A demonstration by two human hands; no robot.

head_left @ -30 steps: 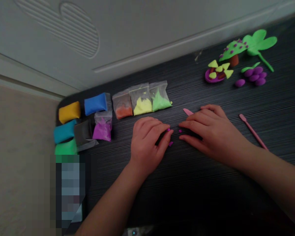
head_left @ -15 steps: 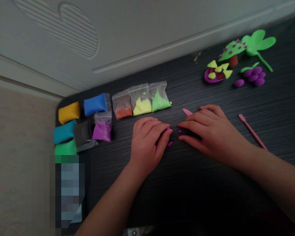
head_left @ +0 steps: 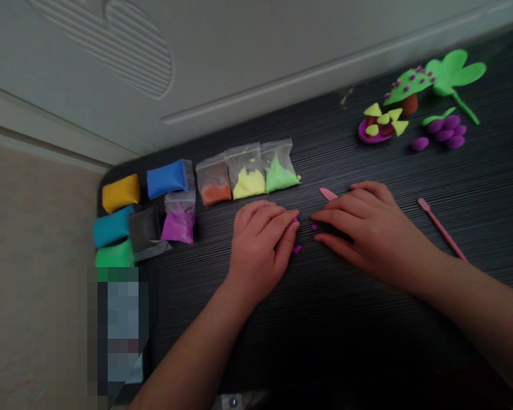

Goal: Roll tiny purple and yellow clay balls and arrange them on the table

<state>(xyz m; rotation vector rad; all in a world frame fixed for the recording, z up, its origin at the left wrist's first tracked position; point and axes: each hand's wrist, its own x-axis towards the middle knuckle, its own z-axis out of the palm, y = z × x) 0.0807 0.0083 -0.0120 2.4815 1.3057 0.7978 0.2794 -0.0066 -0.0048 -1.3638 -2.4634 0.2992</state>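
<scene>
on the dark tabletop (head_left: 342, 165), my left hand (head_left: 260, 245) has its thumb and forefinger pinched together on a small purple lump (head_left: 296, 220), which just peeks out between their tips. my right hand (head_left: 363, 228) faces it, a little way off, thumb and forefinger parted with nothing between them. right in front of that gap lies a purple crumb (head_left: 314, 227), and just beside my left thumb lies a purple flake (head_left: 298, 249). a pink blade (head_left: 328, 194) pokes out from beyond my right fingers; the rest of it is hidden, and i cannot tell whether i touch it. to the right of that hand a pink stick (head_left: 442, 230) lies slantwise.

beyond my left hand, three clear bags stand in a row, side by side: a red bag (head_left: 214, 182), a yellow bag (head_left: 248, 176) and a light green bag (head_left: 280, 171). farther left are a purple bag (head_left: 178, 222), a blue pack (head_left: 166, 178), an orange pack (head_left: 122, 193), a teal pack (head_left: 112, 226), a black pack (head_left: 144, 228) and a green pack (head_left: 114, 253).

at the far right sit a purple dish (head_left: 370, 136) with yellow pieces, a spotted green mushroom (head_left: 410, 85), a green flower (head_left: 448, 71) and purple grapes (head_left: 447, 132), with one purple ball (head_left: 419, 143) apart.
</scene>
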